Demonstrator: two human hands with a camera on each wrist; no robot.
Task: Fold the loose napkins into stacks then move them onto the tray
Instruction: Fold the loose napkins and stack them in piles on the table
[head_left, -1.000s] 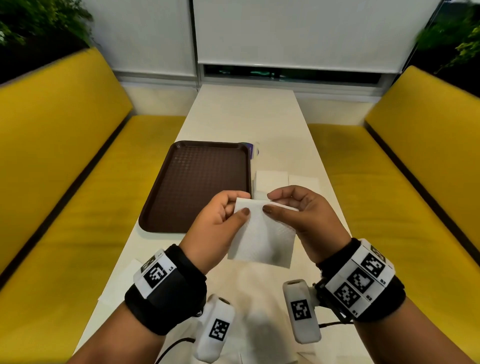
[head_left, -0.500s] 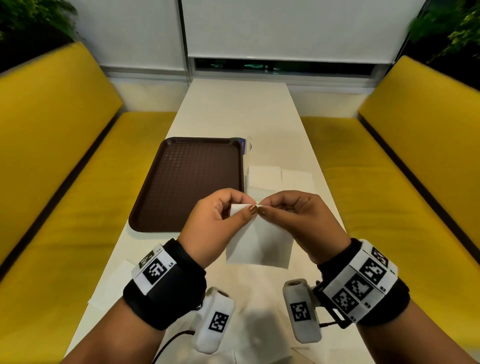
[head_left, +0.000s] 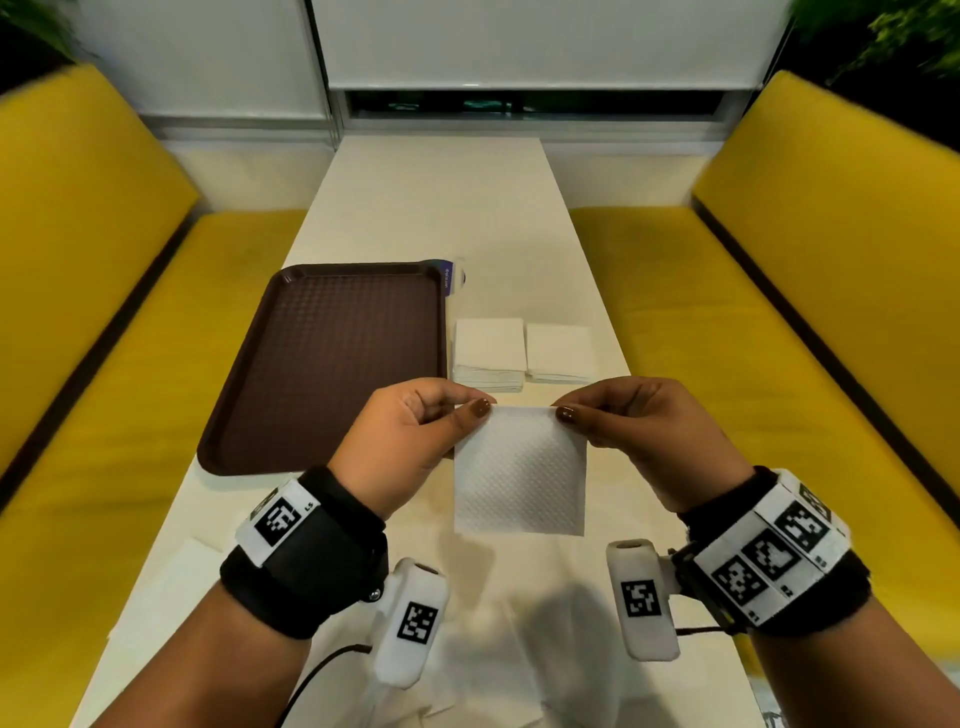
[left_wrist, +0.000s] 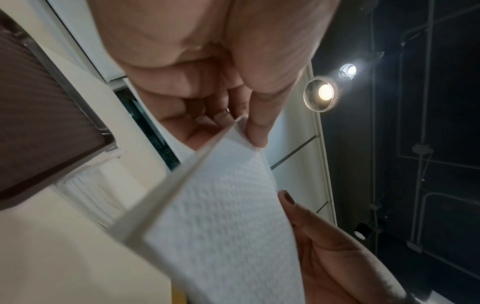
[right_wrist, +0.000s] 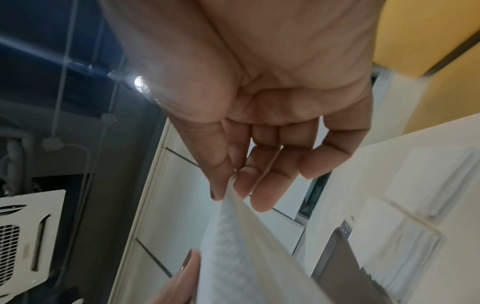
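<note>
**Napkin held by two corners above the worktop**

A white embossed napkin (head_left: 519, 470) is held in the air above the worktop (head_left: 436, 208), on the near side of the tray (head_left: 332, 364) and to its right. The napkin hangs down as a square from its upper edge.

The upper left corner is pinched between thumb and forefinger of the left hand (head_left: 410, 441); the remaining fingers are curled in toward the palm. In the left wrist view the napkin (left_wrist: 221, 216) is seen edge-on at that corner, with layers showing, under the left hand (left_wrist: 207, 72). The thumb of the other hand (left_wrist: 324, 236) is seen at the far corner.

The upper right corner is pinched in the same manner by the right hand (head_left: 660, 436). In the right wrist view the right hand (right_wrist: 259, 92) is seen with thumb and forefinger closed on the napkin (right_wrist: 241, 246) and the other fingers loosely bent.

The tray is brown, lies flat on the worktop, and carries nothing that can be seen.

Two stacks of folded napkins (head_left: 522, 353) are set side by side on the worktop, just beside the right edge of the tray. A small packet (head_left: 453, 273) with purple print lies at the far right corner of the tray. Loose napkins (head_left: 171, 577) lie on the worktop nearer than the tray. Yellow benches (head_left: 98, 312) are placed on both sides of the worktop.
</note>
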